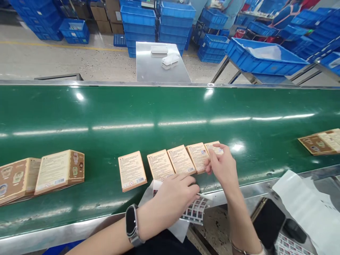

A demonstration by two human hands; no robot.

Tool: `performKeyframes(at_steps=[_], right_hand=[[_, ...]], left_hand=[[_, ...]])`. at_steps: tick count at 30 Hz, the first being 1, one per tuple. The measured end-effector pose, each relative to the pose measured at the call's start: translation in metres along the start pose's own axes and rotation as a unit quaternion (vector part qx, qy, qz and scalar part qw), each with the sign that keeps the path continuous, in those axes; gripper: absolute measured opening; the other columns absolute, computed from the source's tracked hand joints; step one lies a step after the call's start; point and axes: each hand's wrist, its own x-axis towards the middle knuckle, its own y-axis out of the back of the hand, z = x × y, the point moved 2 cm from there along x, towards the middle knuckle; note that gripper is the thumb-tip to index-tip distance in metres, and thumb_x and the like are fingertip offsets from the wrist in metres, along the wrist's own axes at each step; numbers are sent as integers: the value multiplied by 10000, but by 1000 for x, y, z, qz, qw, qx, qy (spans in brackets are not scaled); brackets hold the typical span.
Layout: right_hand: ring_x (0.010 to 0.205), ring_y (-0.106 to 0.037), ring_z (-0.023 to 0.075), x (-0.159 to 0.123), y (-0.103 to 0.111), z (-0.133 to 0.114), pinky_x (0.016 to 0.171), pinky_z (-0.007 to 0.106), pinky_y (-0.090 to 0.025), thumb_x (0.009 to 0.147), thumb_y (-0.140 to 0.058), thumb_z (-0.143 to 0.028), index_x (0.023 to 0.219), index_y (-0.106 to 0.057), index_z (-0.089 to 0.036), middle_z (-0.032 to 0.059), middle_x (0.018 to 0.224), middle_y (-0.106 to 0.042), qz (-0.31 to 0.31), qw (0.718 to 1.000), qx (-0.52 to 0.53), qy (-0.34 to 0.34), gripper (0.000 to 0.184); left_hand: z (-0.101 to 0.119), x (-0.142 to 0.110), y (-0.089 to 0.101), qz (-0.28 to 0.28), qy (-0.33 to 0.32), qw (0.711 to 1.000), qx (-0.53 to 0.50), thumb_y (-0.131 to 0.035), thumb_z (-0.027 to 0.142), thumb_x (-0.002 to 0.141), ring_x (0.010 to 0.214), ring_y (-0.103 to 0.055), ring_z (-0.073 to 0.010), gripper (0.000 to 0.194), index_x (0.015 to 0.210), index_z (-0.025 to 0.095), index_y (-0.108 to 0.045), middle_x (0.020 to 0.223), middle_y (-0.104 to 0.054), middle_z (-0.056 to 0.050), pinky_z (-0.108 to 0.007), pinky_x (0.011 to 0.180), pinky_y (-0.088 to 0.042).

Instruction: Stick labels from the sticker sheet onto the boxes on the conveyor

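Note:
My left hand (pixel 175 194), with a watch (pixel 131 221) on its wrist, is closed on a sheet of small printed stickers (pixel 196 211) with white backing paper (pixel 178 229). It lies over the near edge of the belt. My right hand (pixel 223 164) is at the rightmost small box (pixel 211 146) of a row, its fingers curled and their tips over its top; whatever they pinch is too small to make out. Beside that box, another box (pixel 196 156) bears a small bluish sticker. Further left in the row lie a box (pixel 181 159), a box (pixel 160 164) and a box (pixel 132 170).
The green conveyor belt (pixel 119 106) runs across the view. More boxes (pixel 53 171) stand at its left, others (pixel 320 141) at its right. A phone (pixel 268 221), a dark object (pixel 294 230) and sticker sheets (pixel 289 246) lie lower right. Blue crates (pixel 138 28) and people are beyond.

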Motion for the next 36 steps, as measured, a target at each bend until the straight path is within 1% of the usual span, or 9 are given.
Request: performKeyframes(at_steps=[3, 6, 10, 13, 16, 19, 26, 30, 36], right_hand=[[708, -703, 212, -23, 10, -26, 668, 318, -580, 924, -602, -472, 1124, -614, -236, 22, 808, -725, -192, 968, -24, 160, 310], [944, -702, 226, -50, 19, -45, 832, 320, -570, 922, -659, -367, 1116, -665, -272, 30, 1036, -735, -307, 914, -73, 257, 216], [911, -708, 209, -64, 23, -47, 829, 314, -578, 988, -573, -318, 1224, -600, -281, 26, 1048, -728, -272, 911, -112, 288, 240], [891, -688, 213, -65, 20, -45, 789, 328, -568, 996, -564, -294, 1253, -563, -274, 17, 975, -717, -253, 901, -137, 324, 258], [920, -662, 217, -68, 18, -47, 890, 394, -496, 1007, -527, -176, 1115, -593, -251, 21, 986, -704, -226, 866, -170, 413, 147], [1052, -621, 242, -71, 18, -47, 1008, 475, -391, 1001, -480, -69, 1067, -580, -212, 57, 1064, -680, -193, 837, -200, 471, 186], [1250, -489, 270, -56, 27, -29, 1002, 442, -446, 1028, -489, -197, 1207, -525, -224, 120, 1294, -542, -224, 883, -162, 380, 184], [1117, -564, 240, -49, 31, -26, 920, 396, -488, 1018, -506, -146, 1059, -583, -240, 76, 1169, -605, -258, 867, -147, 399, 129], [1052, -591, 268, -58, 35, -26, 892, 452, -462, 940, -537, 30, 1104, -621, -159, 125, 1101, -658, -127, 819, -173, 532, 264]], left_hand=[[-3, -8, 21, 6, 76, 993, -87, -526, 324, 997, 702, -657, -145, 171, 927, 236, -655, 784, -695, 34, -252, 608, -446], [-8, -14, 41, 12, 142, 977, -159, -564, 325, 979, 726, -651, -140, 99, 978, 270, -646, 806, -698, 59, -228, 606, -410], [-11, -21, 51, -6, 201, 961, -190, -609, 313, 942, 730, -635, -154, 72, 950, 245, -632, 820, -690, 45, -230, 599, -400], [-8, -24, 47, -23, 193, 970, -148, -567, 282, 965, 643, -596, -148, 175, 810, 212, -607, 699, -636, 40, -243, 564, -360], [-4, -23, 41, -22, 178, 976, -119, -545, 301, 979, 624, -582, -151, 230, 776, 199, -583, 682, -619, 29, -256, 563, -351], [-3, -18, 36, -29, 189, 976, -107, -511, 331, 994, 611, -574, -158, 271, 765, 194, -560, 665, -604, 21, -264, 544, -328], [-1, -6, 30, -48, 174, 976, -118, -474, 328, 1015, 646, -565, -148, 249, 808, 204, -537, 718, -605, 34, -262, 576, -320], [4, -1, 26, -61, 164, 977, -119, -444, 321, 1024, 646, -560, -151, 267, 795, 202, -515, 719, -602, 31, -268, 579, -314], [4, 14, 22, -62, 204, 966, -149, -424, 319, 1023, 635, -551, -151, 292, 778, 198, -526, 692, -596, 21, -262, 576, -315]])
